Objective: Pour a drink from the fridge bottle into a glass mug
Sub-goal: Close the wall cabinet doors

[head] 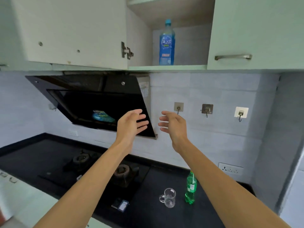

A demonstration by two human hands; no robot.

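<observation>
Both bare forearms reach up and forward from the bottom edge, palms turned toward each other. Left hand [131, 124] is raised in front of the black slanted range hood [92, 102], fingers [142, 123] spread wide and holding nothing. Right hand [174, 125] is level with it, just beside, fingers loosely curled and apart, also empty. A gap separates the two hands.

Below, on the black counter [164, 216], an empty glass mug [169, 197] stands upright, handle to the left. Green plastic bottle [190, 187] stands upright just beside the mug, to its right, partly crossed by the right forearm; whether it is capped I cannot tell. Gas stove [102, 168] with two burners is set into the counter left of the mug. A small dark box [120, 205] lies near the stove's front edge.

Above, a wall cabinet [167, 68] is open; a tall blue bottle [167, 43] with a blue cap stands upright on its lower shelf, well above both hands. Three wall hooks [207, 110] are fixed to the tiled wall right of the hood. A power socket [230, 168] sits low on the wall behind the green bottle.
</observation>
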